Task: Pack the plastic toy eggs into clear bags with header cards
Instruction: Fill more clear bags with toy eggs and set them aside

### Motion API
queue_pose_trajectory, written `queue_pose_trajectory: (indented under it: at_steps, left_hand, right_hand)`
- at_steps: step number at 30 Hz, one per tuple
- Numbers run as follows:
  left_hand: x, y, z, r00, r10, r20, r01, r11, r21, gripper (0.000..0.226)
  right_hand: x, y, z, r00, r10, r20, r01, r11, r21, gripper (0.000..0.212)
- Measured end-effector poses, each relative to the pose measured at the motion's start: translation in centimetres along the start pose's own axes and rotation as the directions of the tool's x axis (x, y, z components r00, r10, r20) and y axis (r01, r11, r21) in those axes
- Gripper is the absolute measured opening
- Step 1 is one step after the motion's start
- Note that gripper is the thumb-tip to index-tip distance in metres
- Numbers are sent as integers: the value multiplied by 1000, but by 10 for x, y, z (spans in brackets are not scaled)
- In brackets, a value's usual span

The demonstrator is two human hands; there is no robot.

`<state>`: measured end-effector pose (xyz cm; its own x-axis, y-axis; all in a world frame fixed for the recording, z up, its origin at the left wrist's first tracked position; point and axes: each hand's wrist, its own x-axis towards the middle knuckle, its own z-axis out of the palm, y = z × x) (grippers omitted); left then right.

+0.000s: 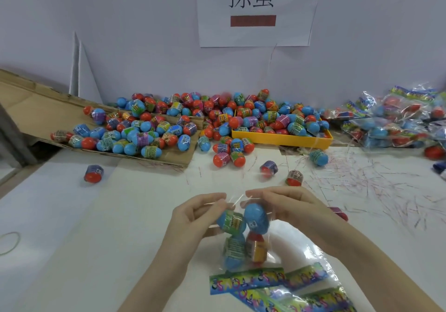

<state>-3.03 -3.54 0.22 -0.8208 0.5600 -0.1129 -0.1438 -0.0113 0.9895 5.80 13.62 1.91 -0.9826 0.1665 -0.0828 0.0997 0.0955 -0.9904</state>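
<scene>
A clear bag [271, 249] with a colourful header card [246, 281] at its near end lies in front of me, holding several blue and red plastic eggs [255, 217]. My left hand [200, 215] pinches the bag's open mouth on the left side. My right hand [287, 205] pinches the mouth on the right side. The two hands are close together above the eggs. A big heap of loose eggs [217, 118] lies across the back of the table.
A yellow tray [282, 139] filled with eggs stands at the back right. Flattened cardboard [36, 109] slopes at the back left. Packed bags [395, 121] pile up far right. Spare header-card bags [301, 294] lie near me. Stray eggs [93, 173] and thin plastic strips [376, 191] litter the white table.
</scene>
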Motion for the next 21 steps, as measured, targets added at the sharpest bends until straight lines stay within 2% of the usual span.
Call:
queue_pose_trajectory:
  at_steps: [2, 6, 11, 17, 21]
  left_hand:
    - [0, 1, -1, 1000, -18, 0, 18, 999, -28, 15]
    - [-1, -1, -2, 1000, -27, 15, 28, 997, -66, 17]
    - [0, 0, -8, 999, -32, 38, 36, 992, -118, 23]
    - [1, 5, -19, 995, 33, 92, -35, 999, 15, 14]
    - [4, 8, -25, 993, 63, 100, -71, 994, 85, 28]
  right_hand:
    - [-2, -1, -2, 1000, 3, -3, -3, 1000, 2, 32]
    - [-5, 0, -5, 998, -27, -60, 30, 999, 42, 19]
    - [-4, 2, -6, 994, -24, -108, 30, 998, 50, 19]
    - [-5, 0, -11, 997, -4, -74, 10, 997, 75, 22]
    - [-3, 1, -12, 997, 16, -70, -11, 997, 75, 23]
